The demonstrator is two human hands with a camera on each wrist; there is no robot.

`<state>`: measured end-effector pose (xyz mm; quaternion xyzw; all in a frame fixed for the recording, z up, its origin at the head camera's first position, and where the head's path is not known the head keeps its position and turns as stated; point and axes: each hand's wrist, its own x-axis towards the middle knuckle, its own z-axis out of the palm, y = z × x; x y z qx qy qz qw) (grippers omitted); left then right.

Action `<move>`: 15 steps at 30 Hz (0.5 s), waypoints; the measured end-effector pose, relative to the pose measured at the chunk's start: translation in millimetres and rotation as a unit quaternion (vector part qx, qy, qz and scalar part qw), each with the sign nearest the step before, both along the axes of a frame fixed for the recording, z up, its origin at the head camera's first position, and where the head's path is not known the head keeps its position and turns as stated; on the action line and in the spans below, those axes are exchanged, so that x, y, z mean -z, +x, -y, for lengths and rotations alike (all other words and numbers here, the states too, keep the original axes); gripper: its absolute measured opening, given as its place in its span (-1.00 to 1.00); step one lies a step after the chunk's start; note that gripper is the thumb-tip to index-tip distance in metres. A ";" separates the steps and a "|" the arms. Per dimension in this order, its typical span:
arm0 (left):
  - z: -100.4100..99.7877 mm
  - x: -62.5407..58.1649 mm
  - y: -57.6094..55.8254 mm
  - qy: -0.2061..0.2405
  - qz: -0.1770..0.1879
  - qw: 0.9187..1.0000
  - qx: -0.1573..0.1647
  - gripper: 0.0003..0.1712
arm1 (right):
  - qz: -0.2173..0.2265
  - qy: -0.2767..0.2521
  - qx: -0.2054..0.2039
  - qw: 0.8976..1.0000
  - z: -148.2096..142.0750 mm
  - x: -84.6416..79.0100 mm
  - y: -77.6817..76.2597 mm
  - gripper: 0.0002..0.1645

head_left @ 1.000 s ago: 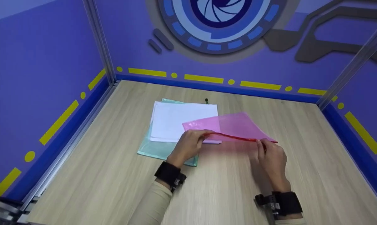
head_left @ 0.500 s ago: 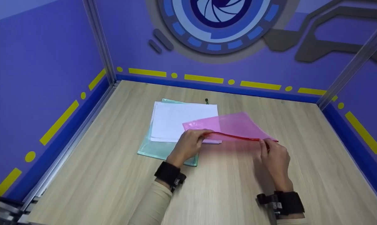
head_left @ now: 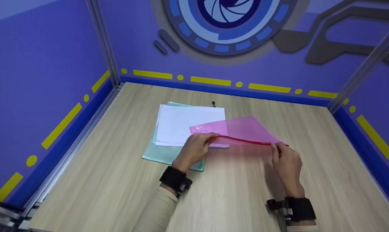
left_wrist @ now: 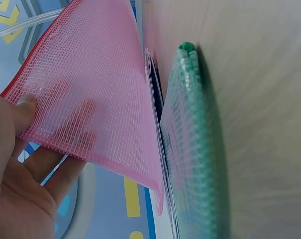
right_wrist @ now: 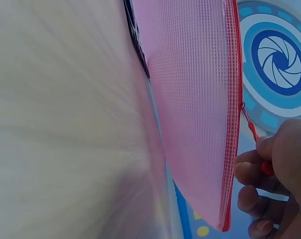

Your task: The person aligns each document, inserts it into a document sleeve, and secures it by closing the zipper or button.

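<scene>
A pink mesh zipper pouch (head_left: pixel 243 127) with a red zipper along its near edge is held up, tilted, partly over a stack of white paper (head_left: pixel 184 122). My left hand (head_left: pixel 194 146) pinches the pouch's left corner; in the left wrist view, its thumb lies on the front and the fingers show through the mesh (left_wrist: pixel 105 59). My right hand (head_left: pixel 288 162) is at the zipper's right part. The right wrist view shows it pinching the red zipper pull (right_wrist: pixel 251 128), whose cord runs to the slider. Beneath the paper lies a green mesh pouch (head_left: pixel 165 153).
A small dark green tab (head_left: pixel 213 104) sticks out behind the paper. Blue-purple walls (head_left: pixel 139 48) enclose the wooden table (head_left: pixel 233 199) at the back and sides, and metal posts (head_left: pixel 105 45) stand at the corners.
My right hand has slid a short way to the right along the red zipper, with the zipper pull. The left hand has kept its place at the pouch's left corner.
</scene>
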<state>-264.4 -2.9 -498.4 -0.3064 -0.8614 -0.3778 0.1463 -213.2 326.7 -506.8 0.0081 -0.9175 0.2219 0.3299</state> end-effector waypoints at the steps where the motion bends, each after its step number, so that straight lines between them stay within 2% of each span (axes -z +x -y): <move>1: 0.0 -0.2 0.0 -0.001 0.000 1.000 0.000 -0.65 | 0.000 0.000 0.001 1.000 -0.2 0.3 -0.1 -0.72; 15: 3.0 0.7 -3.3 0.004 -0.005 1.000 -0.005 -0.64 | 0.002 -0.008 0.012 1.000 -3.7 -0.7 -0.4 -0.72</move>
